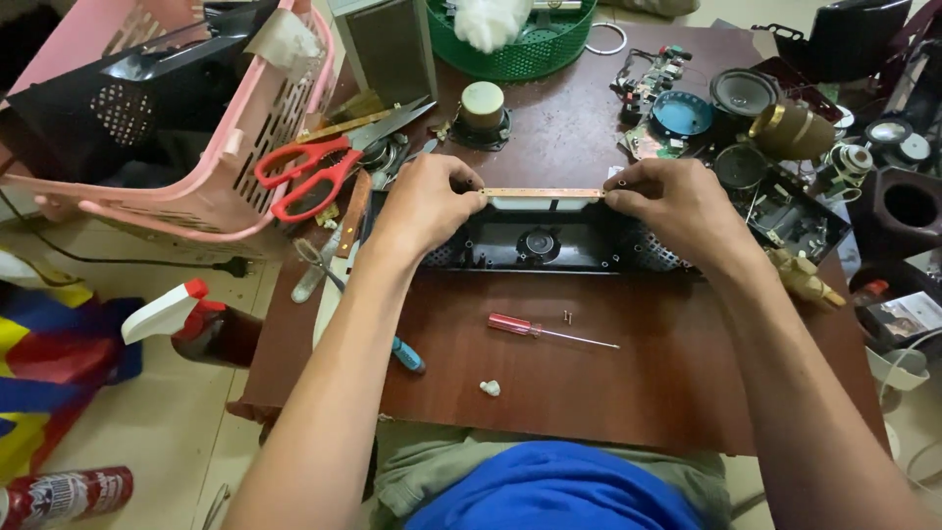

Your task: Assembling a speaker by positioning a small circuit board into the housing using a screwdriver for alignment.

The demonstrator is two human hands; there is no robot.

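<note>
The left hand (424,201) and right hand (675,201) each pinched one end of a thin tan strip (543,193), stretched level along the back edge of a long black plastic housing (549,245) lying on the dark wooden surface (628,393); a red-handled screwdriver (549,331) lay just in front.

Left hand (424,204) and right hand (677,204) covered both ends of thin strip (543,193); pink basket (211,186) cut off at top edge; tiny screws (567,316) indistinct.
</note>
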